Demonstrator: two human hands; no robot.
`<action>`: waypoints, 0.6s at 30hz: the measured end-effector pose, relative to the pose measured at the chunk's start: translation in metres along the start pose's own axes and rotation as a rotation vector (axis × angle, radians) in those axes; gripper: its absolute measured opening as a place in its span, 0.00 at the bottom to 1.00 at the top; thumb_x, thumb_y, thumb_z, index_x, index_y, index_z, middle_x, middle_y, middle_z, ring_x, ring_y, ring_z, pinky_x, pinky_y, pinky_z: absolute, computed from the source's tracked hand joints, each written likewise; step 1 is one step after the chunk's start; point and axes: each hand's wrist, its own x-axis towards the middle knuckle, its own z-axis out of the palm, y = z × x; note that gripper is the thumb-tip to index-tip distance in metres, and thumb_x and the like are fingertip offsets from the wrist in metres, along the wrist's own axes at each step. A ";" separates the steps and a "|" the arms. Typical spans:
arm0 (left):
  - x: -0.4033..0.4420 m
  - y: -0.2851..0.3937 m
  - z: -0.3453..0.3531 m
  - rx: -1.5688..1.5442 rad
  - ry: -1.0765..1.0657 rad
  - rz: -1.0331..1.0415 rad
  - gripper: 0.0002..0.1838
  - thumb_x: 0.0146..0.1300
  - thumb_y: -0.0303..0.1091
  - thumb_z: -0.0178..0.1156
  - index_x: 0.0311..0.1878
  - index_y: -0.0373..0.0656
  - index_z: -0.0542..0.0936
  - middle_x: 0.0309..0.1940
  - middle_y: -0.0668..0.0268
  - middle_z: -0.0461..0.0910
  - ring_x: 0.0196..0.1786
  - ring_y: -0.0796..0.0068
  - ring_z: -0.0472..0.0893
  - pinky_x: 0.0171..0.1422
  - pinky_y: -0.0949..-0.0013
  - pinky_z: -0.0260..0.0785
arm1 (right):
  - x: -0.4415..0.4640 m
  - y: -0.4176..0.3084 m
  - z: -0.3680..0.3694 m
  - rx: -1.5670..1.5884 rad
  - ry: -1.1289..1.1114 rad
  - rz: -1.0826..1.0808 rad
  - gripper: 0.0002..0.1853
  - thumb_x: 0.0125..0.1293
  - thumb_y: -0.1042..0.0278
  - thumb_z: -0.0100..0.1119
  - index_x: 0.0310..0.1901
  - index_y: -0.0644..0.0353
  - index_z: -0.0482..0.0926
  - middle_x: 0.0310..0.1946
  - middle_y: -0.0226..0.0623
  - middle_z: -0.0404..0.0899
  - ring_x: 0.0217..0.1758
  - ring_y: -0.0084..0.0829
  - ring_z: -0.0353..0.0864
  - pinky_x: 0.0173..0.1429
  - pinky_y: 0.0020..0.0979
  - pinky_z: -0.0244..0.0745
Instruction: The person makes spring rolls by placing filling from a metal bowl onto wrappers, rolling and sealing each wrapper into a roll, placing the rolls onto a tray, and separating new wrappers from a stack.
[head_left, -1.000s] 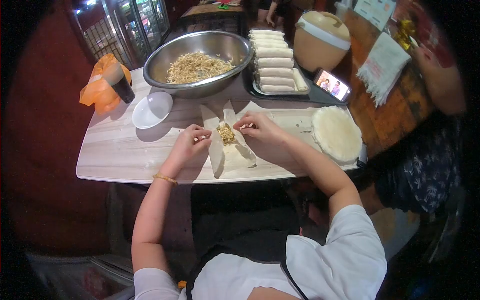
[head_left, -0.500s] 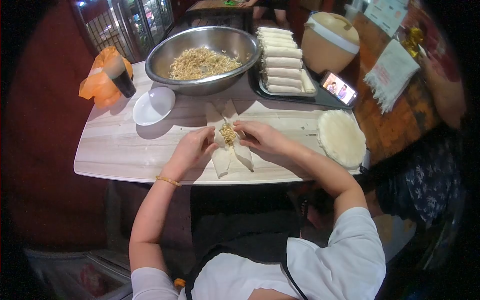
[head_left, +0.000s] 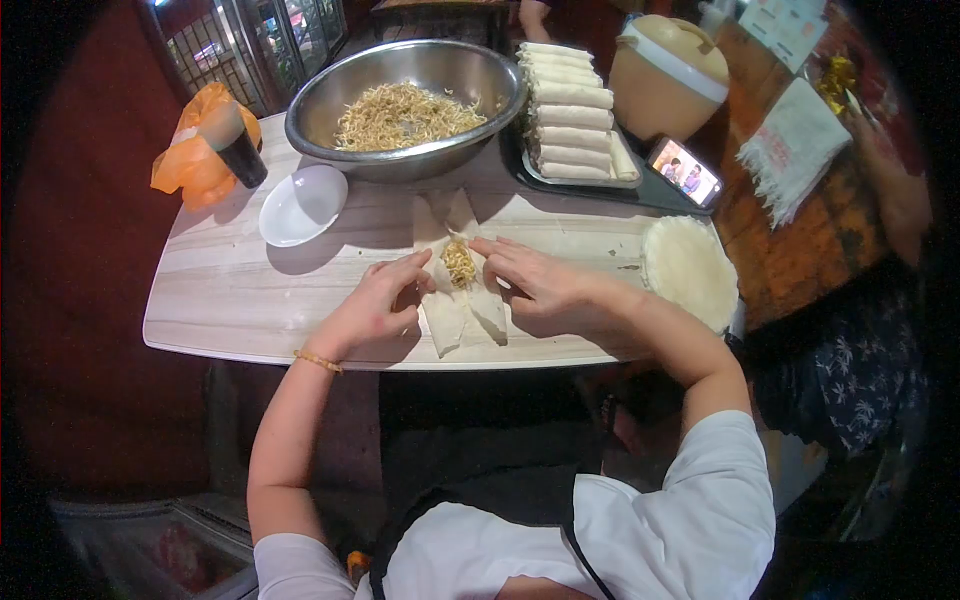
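Note:
A spring roll wrapper (head_left: 447,325) lies on the table in front of me, both sides folded inward. A small heap of bean sprout filling (head_left: 459,264) shows between the folds. My left hand (head_left: 385,295) is at the wrapper's left side, fingers stretched onto the fold and thumb apart. From the right, my right hand (head_left: 535,275) lays its extended fingertips on the other fold beside the filling. Neither hand has anything gripped between thumb and fingers.
A steel bowl (head_left: 315,150) of sprout filling stands behind, with a white dish (head_left: 300,205) in front. Finished rolls (head_left: 570,117) are stacked on a tray, near a phone (head_left: 685,172). Round wrappers (head_left: 688,272) lie right. A dark drink (head_left: 241,160) stands at left.
Both hands stay at the wrapper's folded sides. My left hand has opened a little, its thumb lower and farther from the fingers. The view has shifted slightly.

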 end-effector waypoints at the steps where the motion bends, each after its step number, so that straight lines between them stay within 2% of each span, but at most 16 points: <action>1: 0.000 -0.001 -0.002 0.033 -0.076 0.008 0.24 0.54 0.34 0.59 0.56 0.40 0.75 0.64 0.54 0.71 0.68 0.56 0.68 0.73 0.53 0.50 | 0.001 -0.007 -0.011 0.014 -0.074 -0.016 0.15 0.60 0.63 0.61 0.42 0.62 0.69 0.69 0.63 0.55 0.72 0.64 0.54 0.78 0.49 0.46; 2: 0.000 0.000 -0.003 0.036 -0.075 0.010 0.24 0.54 0.34 0.59 0.56 0.40 0.75 0.64 0.54 0.71 0.68 0.56 0.68 0.73 0.53 0.50 | 0.001 -0.011 -0.017 0.027 -0.147 -0.031 0.16 0.59 0.63 0.61 0.43 0.63 0.69 0.70 0.65 0.52 0.73 0.65 0.50 0.78 0.49 0.44; 4: -0.001 0.007 -0.005 0.043 -0.070 0.020 0.22 0.51 0.36 0.62 0.52 0.44 0.75 0.69 0.52 0.65 0.71 0.53 0.64 0.73 0.54 0.50 | 0.004 -0.011 -0.017 -0.001 -0.141 -0.078 0.16 0.60 0.64 0.61 0.46 0.62 0.70 0.71 0.64 0.51 0.73 0.64 0.52 0.78 0.49 0.45; 6: -0.003 0.016 -0.005 0.070 -0.047 0.022 0.21 0.51 0.38 0.63 0.50 0.44 0.75 0.68 0.52 0.66 0.71 0.52 0.64 0.73 0.53 0.50 | 0.004 -0.011 -0.013 -0.029 -0.138 -0.124 0.17 0.60 0.65 0.60 0.48 0.62 0.71 0.71 0.64 0.51 0.73 0.62 0.53 0.78 0.50 0.46; 9: -0.002 0.020 -0.004 0.151 -0.018 0.039 0.21 0.51 0.41 0.66 0.48 0.45 0.76 0.68 0.54 0.67 0.70 0.54 0.65 0.72 0.53 0.51 | 0.004 0.000 0.005 -0.100 -0.016 -0.157 0.19 0.61 0.65 0.60 0.53 0.61 0.72 0.70 0.61 0.55 0.72 0.57 0.57 0.77 0.50 0.49; 11: -0.001 0.015 0.003 0.207 -0.014 0.056 0.21 0.51 0.42 0.67 0.47 0.46 0.76 0.69 0.55 0.66 0.69 0.56 0.67 0.71 0.53 0.52 | 0.003 0.021 0.021 -0.028 0.096 -0.115 0.18 0.62 0.67 0.59 0.54 0.59 0.74 0.69 0.54 0.60 0.71 0.53 0.62 0.76 0.50 0.53; 13: 0.002 0.011 0.011 0.334 0.067 0.057 0.19 0.57 0.44 0.66 0.48 0.46 0.76 0.67 0.58 0.69 0.66 0.59 0.69 0.68 0.53 0.55 | 0.005 0.028 0.025 0.006 0.118 -0.104 0.16 0.63 0.67 0.59 0.52 0.59 0.75 0.69 0.52 0.62 0.70 0.53 0.63 0.76 0.50 0.53; 14: 0.002 0.010 0.018 0.387 0.151 0.111 0.16 0.63 0.41 0.61 0.52 0.46 0.76 0.64 0.60 0.72 0.62 0.62 0.73 0.65 0.54 0.57 | 0.004 0.032 0.026 0.039 0.136 -0.090 0.14 0.64 0.68 0.58 0.51 0.59 0.76 0.68 0.49 0.64 0.69 0.53 0.65 0.76 0.51 0.54; 18: 0.008 0.006 0.021 0.417 0.178 0.127 0.15 0.67 0.37 0.57 0.55 0.45 0.75 0.59 0.60 0.76 0.59 0.62 0.75 0.63 0.55 0.59 | 0.006 0.014 0.015 -0.055 0.144 -0.124 0.13 0.65 0.69 0.58 0.50 0.59 0.77 0.68 0.49 0.64 0.65 0.55 0.68 0.73 0.49 0.59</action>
